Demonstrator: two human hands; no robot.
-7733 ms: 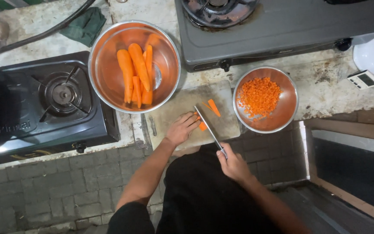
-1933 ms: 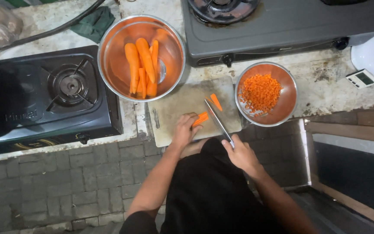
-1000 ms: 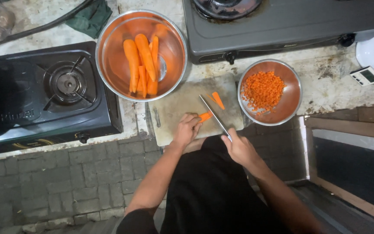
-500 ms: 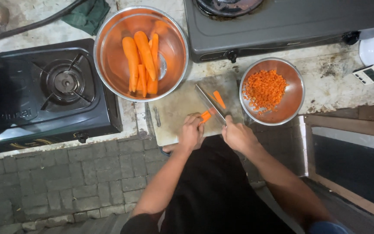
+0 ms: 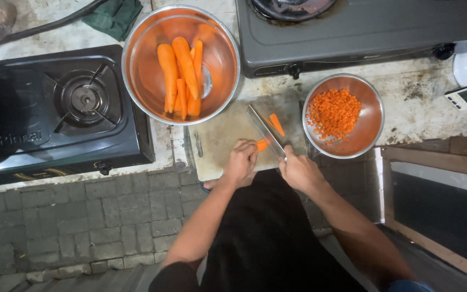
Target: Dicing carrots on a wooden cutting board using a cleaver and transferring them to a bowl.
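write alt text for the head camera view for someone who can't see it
Seen from above, a person's left hand steadies a carrot piece on a cutting board while the right hand slices it with a knife. A bowl of whole carrots and a bowl of diced carrot flank the board.

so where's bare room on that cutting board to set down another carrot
The left half of the cutting board is bare, between the large bowl and the left hand. The right half is crowded: knife, carrot piece, right hand, with the small bowl alongside.
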